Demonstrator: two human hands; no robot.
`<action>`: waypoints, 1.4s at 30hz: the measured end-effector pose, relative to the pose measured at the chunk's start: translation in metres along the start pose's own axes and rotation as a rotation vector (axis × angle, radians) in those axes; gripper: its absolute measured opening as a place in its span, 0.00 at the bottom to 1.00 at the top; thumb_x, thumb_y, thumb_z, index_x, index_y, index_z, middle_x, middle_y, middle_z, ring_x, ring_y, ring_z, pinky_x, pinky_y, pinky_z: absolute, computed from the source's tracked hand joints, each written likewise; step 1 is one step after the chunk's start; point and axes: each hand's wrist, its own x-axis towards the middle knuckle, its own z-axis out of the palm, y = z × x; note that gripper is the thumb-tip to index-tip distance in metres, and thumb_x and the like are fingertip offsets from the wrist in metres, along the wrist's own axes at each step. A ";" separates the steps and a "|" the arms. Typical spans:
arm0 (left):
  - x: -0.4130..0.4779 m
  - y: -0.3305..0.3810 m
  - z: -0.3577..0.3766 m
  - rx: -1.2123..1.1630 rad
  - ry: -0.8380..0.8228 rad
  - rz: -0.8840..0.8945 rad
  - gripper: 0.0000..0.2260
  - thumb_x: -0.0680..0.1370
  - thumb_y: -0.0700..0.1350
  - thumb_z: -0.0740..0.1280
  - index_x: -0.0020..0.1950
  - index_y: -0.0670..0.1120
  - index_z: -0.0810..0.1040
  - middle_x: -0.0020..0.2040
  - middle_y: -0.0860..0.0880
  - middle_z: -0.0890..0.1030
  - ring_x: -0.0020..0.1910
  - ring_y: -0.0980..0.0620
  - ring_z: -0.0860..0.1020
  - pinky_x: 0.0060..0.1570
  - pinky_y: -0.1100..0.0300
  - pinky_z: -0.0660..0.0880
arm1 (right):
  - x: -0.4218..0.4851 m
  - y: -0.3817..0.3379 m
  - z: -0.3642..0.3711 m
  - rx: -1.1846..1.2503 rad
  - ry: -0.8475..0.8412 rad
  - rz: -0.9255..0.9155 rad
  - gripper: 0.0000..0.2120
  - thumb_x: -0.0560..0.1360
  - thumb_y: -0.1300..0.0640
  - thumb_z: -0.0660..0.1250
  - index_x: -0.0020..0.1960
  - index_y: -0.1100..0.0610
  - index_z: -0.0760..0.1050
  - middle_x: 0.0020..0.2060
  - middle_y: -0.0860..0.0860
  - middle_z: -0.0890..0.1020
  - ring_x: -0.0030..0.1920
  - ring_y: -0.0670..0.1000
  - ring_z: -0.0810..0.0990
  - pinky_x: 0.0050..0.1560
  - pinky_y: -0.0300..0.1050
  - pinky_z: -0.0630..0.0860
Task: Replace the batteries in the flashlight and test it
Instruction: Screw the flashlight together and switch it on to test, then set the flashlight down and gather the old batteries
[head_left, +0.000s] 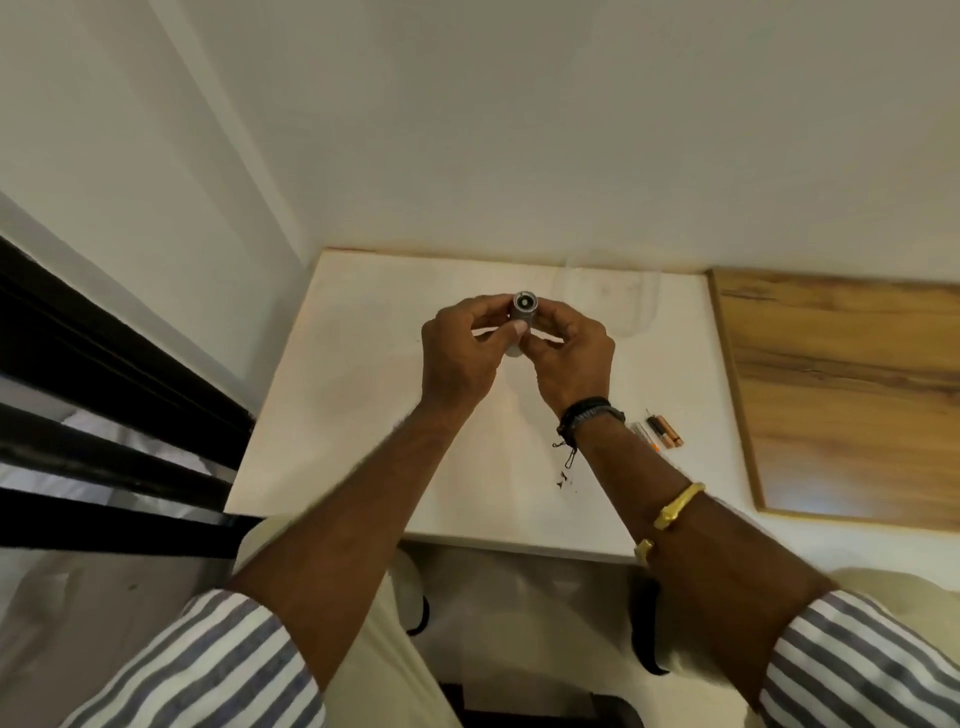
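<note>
A small grey flashlight (522, 310) stands upright above the white table (363, 415), its round end facing the camera. My left hand (460, 358) pinches its upper part from the left, thumb across the body. From the right, my right hand (569, 358) grips it with curled fingers. The lower part of the flashlight is mostly hidden between the hands. Several small batteries (660, 431), some orange and black, lie on the table by my right wrist.
A wooden board (841, 389) lies to the right of the table. White walls close the far side and the left. Dark rails (104, 415) run at the left. Small dark bits (563, 480) lie on the table under my right forearm.
</note>
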 end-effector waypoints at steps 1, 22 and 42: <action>0.011 -0.004 0.001 -0.006 0.010 0.000 0.13 0.76 0.41 0.73 0.60 0.44 0.83 0.52 0.50 0.86 0.51 0.58 0.84 0.49 0.70 0.78 | 0.012 0.000 0.006 -0.005 0.003 -0.006 0.16 0.73 0.69 0.74 0.58 0.58 0.84 0.49 0.48 0.86 0.48 0.37 0.82 0.41 0.24 0.75; 0.135 -0.077 0.017 0.044 0.063 -0.023 0.14 0.75 0.39 0.73 0.60 0.41 0.83 0.52 0.47 0.86 0.50 0.54 0.85 0.55 0.60 0.81 | 0.133 0.035 0.089 -0.202 0.060 -0.074 0.12 0.76 0.60 0.73 0.59 0.54 0.83 0.50 0.48 0.87 0.50 0.47 0.85 0.56 0.41 0.80; 0.115 -0.075 0.022 0.024 0.192 -0.152 0.19 0.75 0.45 0.75 0.64 0.41 0.79 0.58 0.47 0.84 0.54 0.54 0.83 0.51 0.72 0.76 | 0.121 0.018 0.067 -0.199 0.081 0.053 0.18 0.73 0.63 0.76 0.62 0.58 0.81 0.55 0.52 0.86 0.54 0.48 0.84 0.58 0.39 0.79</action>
